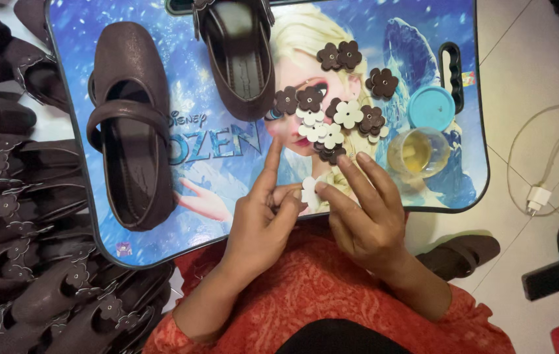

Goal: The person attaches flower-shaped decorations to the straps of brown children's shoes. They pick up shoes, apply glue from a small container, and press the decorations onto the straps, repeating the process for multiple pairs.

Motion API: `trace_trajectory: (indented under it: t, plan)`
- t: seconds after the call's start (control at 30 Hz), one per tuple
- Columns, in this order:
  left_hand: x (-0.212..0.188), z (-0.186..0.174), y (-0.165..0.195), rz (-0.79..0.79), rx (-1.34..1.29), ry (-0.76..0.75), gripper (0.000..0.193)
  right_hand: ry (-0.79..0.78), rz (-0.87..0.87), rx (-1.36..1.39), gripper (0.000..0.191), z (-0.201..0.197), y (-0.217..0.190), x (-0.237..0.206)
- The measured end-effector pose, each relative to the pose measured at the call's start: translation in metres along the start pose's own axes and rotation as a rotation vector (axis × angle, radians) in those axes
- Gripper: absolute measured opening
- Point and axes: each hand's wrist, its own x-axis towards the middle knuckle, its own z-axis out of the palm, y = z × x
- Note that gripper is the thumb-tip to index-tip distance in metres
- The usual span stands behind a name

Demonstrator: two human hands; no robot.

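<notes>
- Your forearms come up from 6 o'clock in red patterned sleeves, wrists meeting over the near edge of the lap tray (122,252).
- Left hand (261,219): index finger straight, tip pointing to 12 o'clock and resting on the tray's printed surface; thumb and remaining fingers curled inward to the flower piece.
- Right hand (363,213): fingers long and slightly fanned toward 11 o'clock, thumb tip pressed to the same piece.
- Between both hands: a white flower cutout (310,190), flat, petal-edged, pinched from left and right; it sits at the tray's near edge, dead centre.
- At 12 o'clock of the hands: flower cutout pile (338,115), dark brown faces mixed with white undersides, each with a centre hole.
- At 2 o'clock: small clear cup (418,153) of yellowish liquid, its round turquoise lid (431,107) just beyond.
- At 10 o'clock: brown strap shoe (132,124), grainy matte upper; a second shoe (240,56) at 12 o'clock.
- At 9 o'clock, off the tray: stacked brown shoes (17,216) bearing flower trims.
</notes>
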Motion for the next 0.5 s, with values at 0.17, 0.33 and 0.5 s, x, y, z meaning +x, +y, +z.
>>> trace_trajectory:
  t: [0.17, 0.33, 0.5]
  plan:
    - [-0.0022, -0.0050, 0.0002, 0.016, 0.078, 0.012, 0.080, -0.023, -0.078, 0.004, 0.038, 0.0030, -0.0035, 0.0002]
    - [-0.0053, -0.0078, 0.0003, -0.029, 0.069, 0.031, 0.080, -0.001, -0.060, -0.006, 0.039, 0.0008, -0.0044, -0.0013]
    - [-0.0066, -0.0082, -0.0015, 0.022, 0.119, 0.029, 0.082, -0.034, -0.043, -0.011, 0.040, 0.0011, -0.0090, -0.0065]
